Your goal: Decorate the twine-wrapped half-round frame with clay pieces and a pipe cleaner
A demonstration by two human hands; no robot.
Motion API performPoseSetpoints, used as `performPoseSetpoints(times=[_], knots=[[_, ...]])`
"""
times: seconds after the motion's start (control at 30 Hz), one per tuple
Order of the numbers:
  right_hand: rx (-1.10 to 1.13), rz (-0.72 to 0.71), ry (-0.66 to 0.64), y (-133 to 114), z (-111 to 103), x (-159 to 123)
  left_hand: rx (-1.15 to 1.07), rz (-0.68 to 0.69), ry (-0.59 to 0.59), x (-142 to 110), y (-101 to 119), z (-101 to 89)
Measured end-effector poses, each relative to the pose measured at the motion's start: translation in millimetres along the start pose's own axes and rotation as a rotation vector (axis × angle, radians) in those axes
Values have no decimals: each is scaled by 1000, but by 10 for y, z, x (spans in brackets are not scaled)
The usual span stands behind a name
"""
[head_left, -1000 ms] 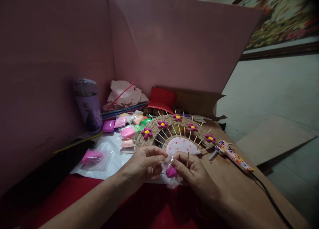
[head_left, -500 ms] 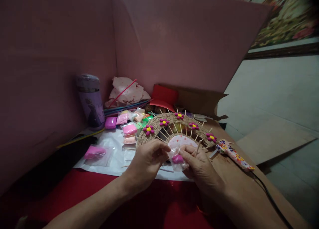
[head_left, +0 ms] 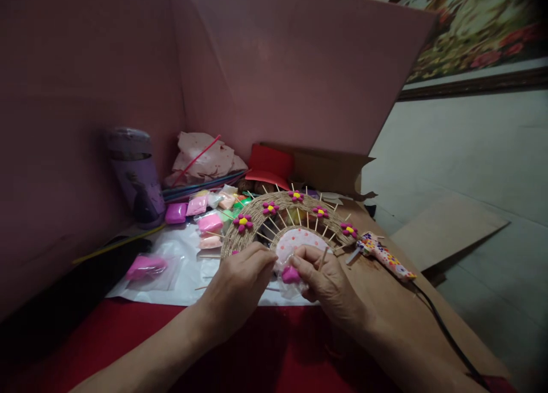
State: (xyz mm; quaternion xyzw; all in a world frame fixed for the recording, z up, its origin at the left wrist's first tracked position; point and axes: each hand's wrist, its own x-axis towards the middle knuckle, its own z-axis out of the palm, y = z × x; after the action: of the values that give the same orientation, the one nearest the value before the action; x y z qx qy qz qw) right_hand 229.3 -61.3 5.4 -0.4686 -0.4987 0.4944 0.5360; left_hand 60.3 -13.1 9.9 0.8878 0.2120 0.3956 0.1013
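Observation:
A small clear plastic bag with a lump of magenta modelling clay [head_left: 291,274] is between my two hands. My right hand [head_left: 336,287] pinches the bag on its right side, and a thin wooden stick [head_left: 323,259] stands up from among its fingers. My left hand [head_left: 240,282] is closed, its fingertips pinched at the bag's left edge. Just behind them stands a semicircular twine-wrapped piece [head_left: 280,202] with wooden sticks and magenta clay flowers with yellow centres. My hands partly cover its dotted pink centre [head_left: 299,240].
Packets of coloured clay [head_left: 209,223] lie on a white sheet [head_left: 184,242], with an opened pink one [head_left: 145,267] at left. A purple tumbler [head_left: 137,182] stands behind. A flower-patterned glue gun [head_left: 387,256] with a black cord lies right, on cardboard [head_left: 381,307].
The view has shifted, so everything sits a little further left. My left fingers have closed together more at the bag's edge. My right hand keeps its pinch.

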Motion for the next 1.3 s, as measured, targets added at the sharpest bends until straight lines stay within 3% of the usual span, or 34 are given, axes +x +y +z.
performPoseSetpoints(times=[0.43, 0.63, 0.83, 1.0, 1.17, 1.3], knots=[[-28, -3, 28, 20, 3, 7, 52, 14, -78, -25, 22, 10], [-114, -39, -27, 36, -15, -15, 128, 36, -138, -34, 10, 11], [-183, -99, -22, 14, 15, -28, 104, -29, -100, 8, 82, -34], [-262, -136, -29, 26, 26, -36, 211, 13, -147, -19, 43, 25], [-280, -140, -4, 66, 15, -24, 206, -95, -92, -26, 30, 48], [-296, -144, 20, 94, 25, -17, 156, -7, -67, -21, 52, 48]])
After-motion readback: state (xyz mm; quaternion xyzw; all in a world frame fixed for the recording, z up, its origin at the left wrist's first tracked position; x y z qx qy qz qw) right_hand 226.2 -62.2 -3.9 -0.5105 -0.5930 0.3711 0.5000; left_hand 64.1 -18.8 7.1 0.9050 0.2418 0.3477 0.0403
